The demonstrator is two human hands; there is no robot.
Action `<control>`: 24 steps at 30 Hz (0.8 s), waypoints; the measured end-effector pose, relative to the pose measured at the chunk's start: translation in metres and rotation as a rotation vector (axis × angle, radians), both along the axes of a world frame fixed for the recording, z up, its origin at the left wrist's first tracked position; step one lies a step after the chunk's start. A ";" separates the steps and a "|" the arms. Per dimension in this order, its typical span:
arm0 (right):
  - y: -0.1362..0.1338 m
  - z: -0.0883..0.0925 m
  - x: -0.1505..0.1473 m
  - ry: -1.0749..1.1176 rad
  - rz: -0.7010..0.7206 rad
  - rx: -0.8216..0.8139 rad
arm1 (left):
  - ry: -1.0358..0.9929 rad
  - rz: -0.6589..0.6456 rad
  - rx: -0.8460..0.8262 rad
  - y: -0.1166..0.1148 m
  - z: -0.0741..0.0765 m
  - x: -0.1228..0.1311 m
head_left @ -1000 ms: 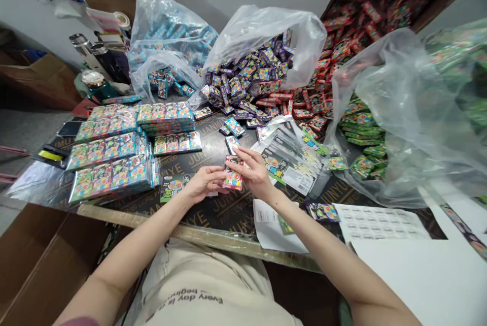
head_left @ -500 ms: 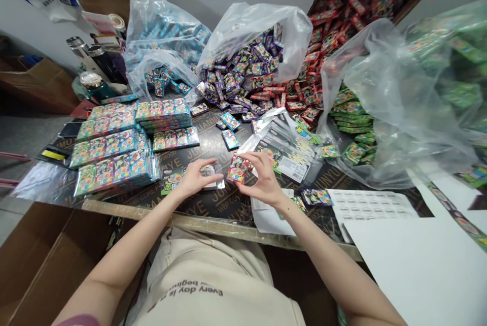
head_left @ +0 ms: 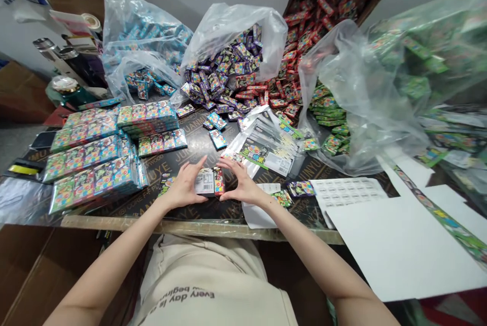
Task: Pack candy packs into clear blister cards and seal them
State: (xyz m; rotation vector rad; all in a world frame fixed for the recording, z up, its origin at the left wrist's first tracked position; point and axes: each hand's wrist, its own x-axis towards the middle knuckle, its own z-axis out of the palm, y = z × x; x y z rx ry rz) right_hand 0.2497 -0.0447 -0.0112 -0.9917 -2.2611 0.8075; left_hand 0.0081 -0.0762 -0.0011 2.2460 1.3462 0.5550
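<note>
My left hand (head_left: 184, 185) lies over a printed black-and-green packaging piece (head_left: 165, 184) on the table's front part. Its thumb and forefinger are spread at the edges of a white barcode panel (head_left: 204, 183). Against the right end of that panel stands a small red packet (head_left: 219, 182) with a colourful print. My right hand (head_left: 241, 183) has it between thumb and fingertips. Behind the hands lie loose blue packets (head_left: 217, 139). Fanned flat printed sleeves (head_left: 266, 148) with barcodes are right of them. The left palm hides part of the packaging.
Stacked wrapped sets (head_left: 95, 178) stand on the left. Plastic bags of blue (head_left: 148, 36), purple (head_left: 228, 62) and green packets (head_left: 331, 112) line the back, with a heap of red packets (head_left: 291, 77). Label sheets (head_left: 350, 191) and white card (head_left: 384, 250) lie right. Bottles (head_left: 76, 64) stand back left.
My right hand has brought the red packet left and down against the barcode panel. My left hand stays by the packaging, now closer to the red packet. The view has shifted rightward.
</note>
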 end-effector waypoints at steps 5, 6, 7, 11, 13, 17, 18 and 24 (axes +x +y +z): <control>-0.020 0.011 -0.005 0.033 -0.235 0.109 | -0.055 0.117 0.039 0.005 -0.004 0.007; -0.022 0.012 -0.006 0.036 -0.194 0.106 | -0.064 0.120 0.045 0.006 -0.005 0.010; -0.022 0.013 -0.005 0.033 -0.142 0.100 | -0.065 0.115 0.047 0.008 -0.005 0.014; 0.015 0.011 0.040 0.008 -0.436 0.183 | 0.045 0.085 0.029 0.012 -0.009 0.024; 0.048 0.007 0.088 -0.058 -0.833 0.219 | 0.155 0.061 0.011 0.011 -0.013 0.025; 0.103 -0.009 0.186 -0.250 -1.361 -0.003 | 0.284 0.019 0.009 0.008 -0.022 0.022; 0.111 -0.013 0.204 -0.300 -1.398 -0.075 | 0.292 0.015 0.015 0.007 -0.024 0.022; 0.128 -0.022 0.244 -0.476 -1.337 -0.381 | 0.298 0.033 0.025 0.006 -0.026 0.023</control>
